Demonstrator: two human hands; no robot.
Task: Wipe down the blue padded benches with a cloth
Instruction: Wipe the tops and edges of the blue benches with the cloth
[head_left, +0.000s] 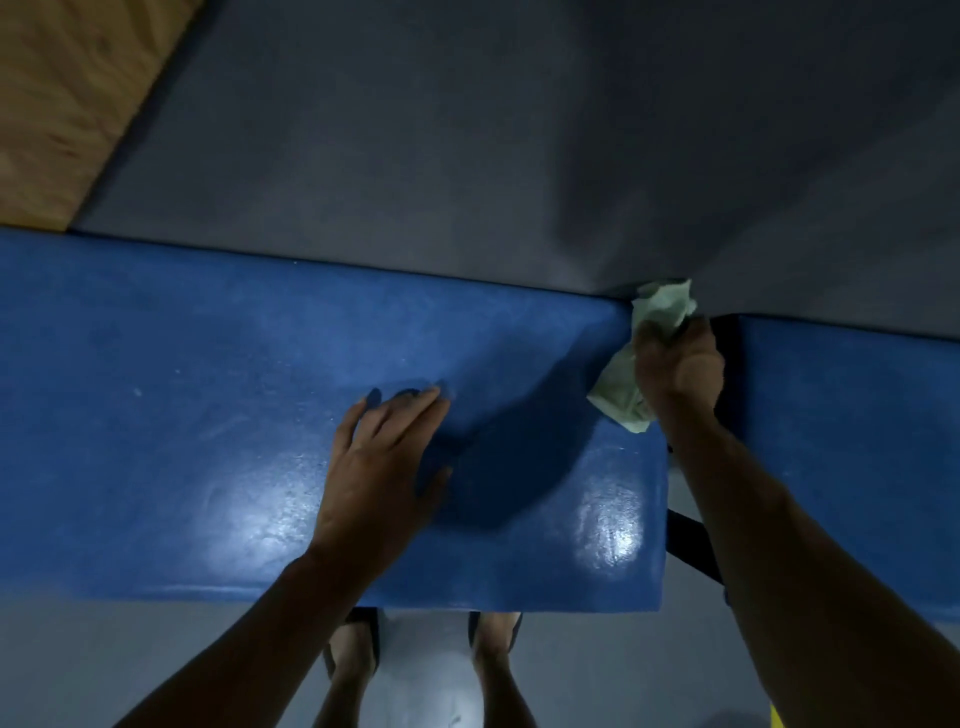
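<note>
Blue padded bench (208, 415) lay under both hands; left hand (384, 467) rested flat, fingers spread; right hand (675, 364) gripped pale green cloth (660, 306) at the bench's far right corner; firm overlapping strokes toward the end seam would serve best.

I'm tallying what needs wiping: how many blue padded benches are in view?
2: one large glossy blue padded bench under both hands, another blue padded bench right of the dark gap. More may lie outside the frame.

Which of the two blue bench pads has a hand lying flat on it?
The big left pad: left hand rests flat there. The right pad has none.
</note>
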